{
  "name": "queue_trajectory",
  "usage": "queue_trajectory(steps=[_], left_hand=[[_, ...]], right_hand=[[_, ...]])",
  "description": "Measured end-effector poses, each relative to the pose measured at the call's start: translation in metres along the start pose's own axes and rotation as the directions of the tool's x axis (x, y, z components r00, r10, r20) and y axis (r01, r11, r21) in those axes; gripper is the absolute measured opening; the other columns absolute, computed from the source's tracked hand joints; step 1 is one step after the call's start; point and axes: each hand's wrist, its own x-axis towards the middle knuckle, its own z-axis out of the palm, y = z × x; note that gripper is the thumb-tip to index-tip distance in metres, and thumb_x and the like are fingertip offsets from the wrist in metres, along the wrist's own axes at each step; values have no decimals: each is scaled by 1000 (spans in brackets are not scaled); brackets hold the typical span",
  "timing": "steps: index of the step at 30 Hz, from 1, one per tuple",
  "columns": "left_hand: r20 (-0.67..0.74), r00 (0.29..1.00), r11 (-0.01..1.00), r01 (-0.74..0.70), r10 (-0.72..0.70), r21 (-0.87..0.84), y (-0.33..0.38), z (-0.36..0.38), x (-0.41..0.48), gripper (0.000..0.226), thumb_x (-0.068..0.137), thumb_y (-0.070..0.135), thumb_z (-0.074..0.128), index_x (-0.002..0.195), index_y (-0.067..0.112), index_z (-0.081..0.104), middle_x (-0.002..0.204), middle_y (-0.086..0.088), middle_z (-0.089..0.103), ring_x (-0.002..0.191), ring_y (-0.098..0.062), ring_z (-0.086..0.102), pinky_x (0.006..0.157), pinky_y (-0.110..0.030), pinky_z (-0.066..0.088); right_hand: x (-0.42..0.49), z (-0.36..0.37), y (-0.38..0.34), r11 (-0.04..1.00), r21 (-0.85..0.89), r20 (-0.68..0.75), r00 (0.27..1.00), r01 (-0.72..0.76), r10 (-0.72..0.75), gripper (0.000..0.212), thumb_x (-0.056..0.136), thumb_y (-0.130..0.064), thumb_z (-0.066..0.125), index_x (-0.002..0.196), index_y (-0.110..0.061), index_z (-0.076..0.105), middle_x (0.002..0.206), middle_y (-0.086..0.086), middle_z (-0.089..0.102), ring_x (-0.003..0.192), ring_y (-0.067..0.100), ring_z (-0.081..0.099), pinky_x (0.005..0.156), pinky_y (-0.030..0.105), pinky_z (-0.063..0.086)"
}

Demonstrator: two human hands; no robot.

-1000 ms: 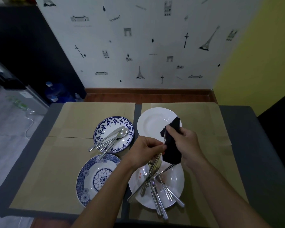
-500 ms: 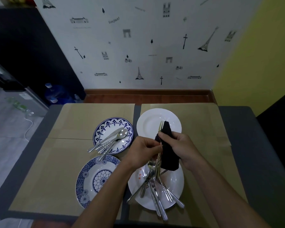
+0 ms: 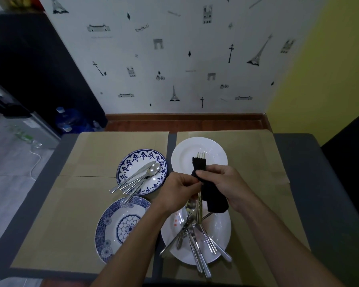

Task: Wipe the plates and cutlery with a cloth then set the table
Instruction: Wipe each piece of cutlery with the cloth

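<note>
My left hand (image 3: pixel 179 190) grips the handle of a fork (image 3: pixel 200 155) whose tines point away from me. My right hand (image 3: pixel 226 184) pinches a black cloth (image 3: pixel 210 191) wrapped around the fork's neck, just below the tines. Both hands hover above a near white plate (image 3: pixel 222 230) piled with several pieces of cutlery (image 3: pixel 197 241). A far white plate (image 3: pixel 187 151) lies behind the hands. To the left, a blue patterned plate (image 3: pixel 133 160) carries spoons and other cutlery (image 3: pixel 140 178). Another blue patterned plate (image 3: pixel 116 226) sits near the front left with nothing on it.
Tan placemats (image 3: pixel 75 214) cover a dark table (image 3: pixel 311 183) that ends at the wallpapered wall. Blue water bottles (image 3: pixel 67 119) stand on the floor at the left, beside a grey appliance (image 3: pixel 35 125).
The cloth in my right hand slid along the fork toward the tines, which now stick out beyond it. My left hand kept its hold on the handle.
</note>
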Motion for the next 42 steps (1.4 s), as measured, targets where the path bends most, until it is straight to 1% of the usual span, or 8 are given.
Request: queue_trajectory(steps=[4,7,11,14,19,23,35,42], left_hand=[[6,1000,1000,29,-29,6,3,0,-3,21,92,15,69,77,3,76,67,-20,69,62,-24,62,66,-48,55],[-22,993,992,114,-115,-49,18,-6,-2,28,95,23,66,83,0,77,75,-20,73,61,-25,65,63,-36,56],[-257,962,994,76,-93,-78,33,-22,10,27,95,30,66,86,7,78,71,-4,70,56,-13,57,55,-22,46],[-188,980,998,66,-62,18,41,-29,18,12,92,18,70,96,11,79,75,1,74,63,-11,59,61,-21,50],[-112,981,986,157,-162,-49,50,-36,21,8,90,7,71,93,3,77,91,-24,74,80,-31,66,86,-47,58],[-215,966,990,132,-141,-56,49,-33,24,11,91,4,69,82,7,75,88,-29,72,72,-32,63,83,-56,57],[-513,843,984,90,-159,-157,34,-43,34,18,95,7,64,81,12,74,58,-3,65,53,-11,56,65,-34,53],[-595,776,961,54,-211,-270,29,-49,34,15,98,9,62,88,15,71,69,-1,68,60,-8,62,59,-18,52]], right_hand=[[-1,0,-1,995,-95,14,999,42,-41,11,95,-14,72,100,-9,80,86,15,78,72,26,73,64,38,61],[-2,-1,-5,989,-134,-3,998,68,-69,12,95,-14,72,102,-9,80,85,15,78,68,24,70,68,38,61],[-7,-3,-11,990,-135,34,999,32,-27,13,91,-10,76,103,-6,79,77,10,75,57,19,65,57,30,56],[-9,-2,-14,986,-166,103,995,35,-18,14,89,-9,78,102,-5,79,81,13,76,62,19,66,59,28,56],[-10,-2,-17,983,-182,170,985,12,20,12,90,-8,77,100,-2,80,78,11,74,61,17,65,58,26,56],[-8,1,-21,983,-185,188,981,-16,51,14,91,-11,77,100,-2,80,83,15,74,63,17,66,58,25,56],[-8,-15,-15,953,-288,322,928,-90,185,15,88,-13,80,101,-5,81,91,14,77,73,24,70,67,32,60],[-2,-32,-10,989,-112,125,987,-92,106,20,90,-13,76,102,2,75,98,30,74,74,32,68,66,34,60]])
